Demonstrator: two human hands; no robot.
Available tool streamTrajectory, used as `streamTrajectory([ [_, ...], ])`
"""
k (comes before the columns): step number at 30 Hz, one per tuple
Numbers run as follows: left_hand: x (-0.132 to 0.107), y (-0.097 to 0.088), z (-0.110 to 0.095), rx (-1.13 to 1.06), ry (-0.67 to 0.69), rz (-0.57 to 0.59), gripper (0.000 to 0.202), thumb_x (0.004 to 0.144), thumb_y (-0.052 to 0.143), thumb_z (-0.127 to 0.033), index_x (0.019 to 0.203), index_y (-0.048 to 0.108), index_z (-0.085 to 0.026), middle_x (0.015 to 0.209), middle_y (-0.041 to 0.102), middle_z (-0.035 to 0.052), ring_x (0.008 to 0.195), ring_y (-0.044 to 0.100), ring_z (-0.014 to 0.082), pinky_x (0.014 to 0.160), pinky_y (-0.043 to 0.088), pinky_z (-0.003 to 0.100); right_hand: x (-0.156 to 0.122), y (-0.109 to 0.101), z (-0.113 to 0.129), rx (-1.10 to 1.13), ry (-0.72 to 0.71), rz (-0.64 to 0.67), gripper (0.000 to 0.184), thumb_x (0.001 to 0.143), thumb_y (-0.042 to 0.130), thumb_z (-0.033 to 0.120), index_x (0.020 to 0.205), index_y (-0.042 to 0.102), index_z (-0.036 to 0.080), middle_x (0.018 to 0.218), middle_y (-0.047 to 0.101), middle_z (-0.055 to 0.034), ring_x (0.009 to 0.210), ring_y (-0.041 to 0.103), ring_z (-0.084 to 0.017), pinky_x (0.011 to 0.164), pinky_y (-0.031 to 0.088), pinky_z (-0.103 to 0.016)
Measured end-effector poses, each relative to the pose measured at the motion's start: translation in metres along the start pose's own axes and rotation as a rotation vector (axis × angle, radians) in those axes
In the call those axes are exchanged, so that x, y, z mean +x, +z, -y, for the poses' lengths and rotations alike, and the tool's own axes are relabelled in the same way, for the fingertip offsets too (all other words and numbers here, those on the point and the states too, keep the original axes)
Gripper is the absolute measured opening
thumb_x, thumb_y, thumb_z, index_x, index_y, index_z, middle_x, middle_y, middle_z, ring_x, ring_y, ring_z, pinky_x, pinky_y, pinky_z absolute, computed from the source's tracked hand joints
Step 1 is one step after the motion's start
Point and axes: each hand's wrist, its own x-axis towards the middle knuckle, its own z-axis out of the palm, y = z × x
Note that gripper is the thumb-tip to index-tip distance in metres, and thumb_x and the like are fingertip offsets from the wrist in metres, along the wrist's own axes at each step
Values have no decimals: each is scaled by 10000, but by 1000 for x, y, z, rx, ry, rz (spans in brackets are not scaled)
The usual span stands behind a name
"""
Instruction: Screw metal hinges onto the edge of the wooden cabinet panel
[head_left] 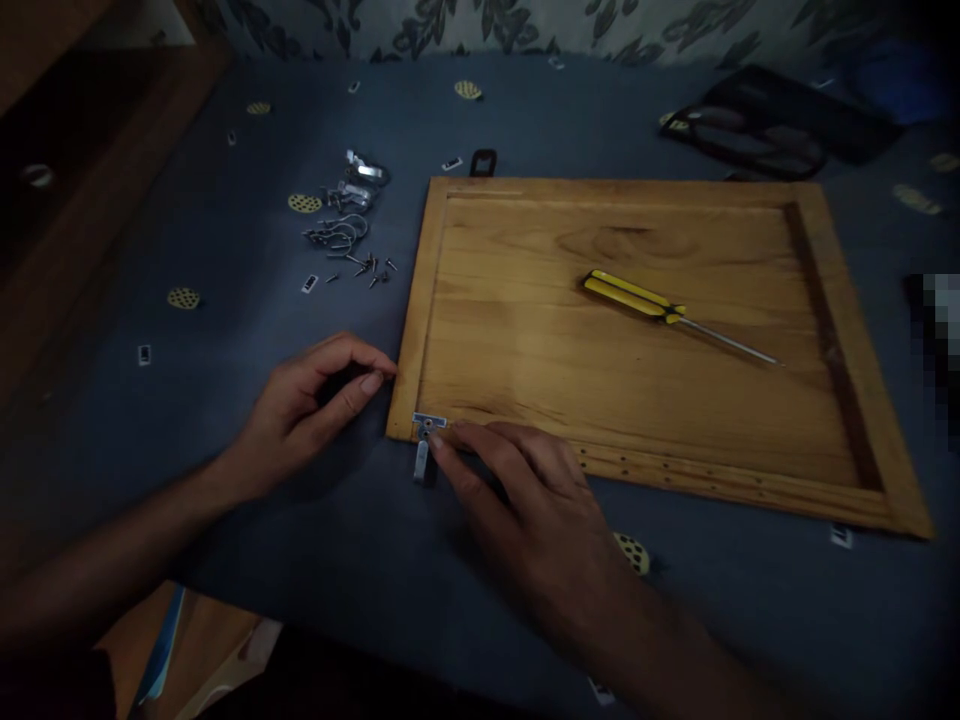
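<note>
A small metal bracket [428,424], with a flat T-shaped plate and a narrow arm, lies over the near left corner of a framed wooden panel [540,350]. Its arm hangs past the panel's near edge. My right hand [529,500] holds the bracket there with thumb and fingertips. At the panel's left edge is my left hand [315,405], its thumb and index finger pinched close together at the wood. Whether anything small is between them is hidden. A yellow and black screwdriver [637,297] rests across the panel, its tip towards the right.
Beyond my left hand, several metal fittings [352,190] and loose screws [371,267] lie on the blue patterned cloth [247,230]. A dark metal tab [484,162] sits at the panel's far edge. Scissors with dark handles [750,145] lie farther back, at right.
</note>
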Motion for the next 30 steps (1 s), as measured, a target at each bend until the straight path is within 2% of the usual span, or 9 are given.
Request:
streamTrajectory([
  [3,0,-1,-1,8,93,82,209,1127,617,-392,1241,709,-242,1126,741,67,1060,718,223,925,622,360,0,0,0,21,6,-4,403,1153,386,113,1309,757,108,1199,799,-117,1122,619,-246,990,521,-380],
  [5,-2,1,0,40,187,134,381,1088,647,-554,1318,688,-254,1205,716,92,1139,686,263,985,611,413,0,1,0,25,11,-12,427,1165,353,128,1307,756,110,1197,796,-112,1121,608,-248,1000,502,-376],
  [7,-5,4,2,100,248,164,620,991,663,-744,1384,663,-265,1271,683,111,1183,649,297,1027,590,459,0,1,0,24,6,-9,452,1173,326,138,1306,757,113,1194,795,-110,1119,604,-249,1006,490,-372],
  [9,-8,8,4,167,281,171,746,926,671,-817,1426,640,-263,1310,653,123,1186,626,304,1033,578,466,1,2,0,20,7,-12,455,1175,323,144,1304,758,112,1193,794,-111,1116,604,-251,1012,485,-371],
  [15,-10,16,7,285,351,156,707,923,755,-749,1402,641,-242,1269,669,126,1151,635,313,981,586,466,1,2,1,28,10,-21,397,1161,386,135,1317,750,110,1181,791,-112,1099,608,-249,997,496,-368],
  [21,-8,14,4,284,357,166,502,1017,742,-578,1352,655,-214,1262,671,135,1154,635,298,989,586,452,1,2,1,50,2,-23,407,1167,365,146,1294,748,91,1197,771,-123,1114,605,-253,1006,497,-375],
  [26,-8,14,4,235,329,176,472,998,779,-552,1340,677,-243,1246,672,114,1137,638,288,964,596,439,1,-1,-1,34,10,-16,418,1167,370,149,1318,757,112,1156,793,-120,1103,642,-240,988,544,-370],
  [30,-9,15,6,219,320,157,476,981,805,-544,1338,686,-253,1242,674,107,1124,632,280,956,592,432,-1,-3,-2,41,13,11,412,1161,387,141,1329,761,105,1199,799,-118,1122,649,-246,1013,543,-368],
])
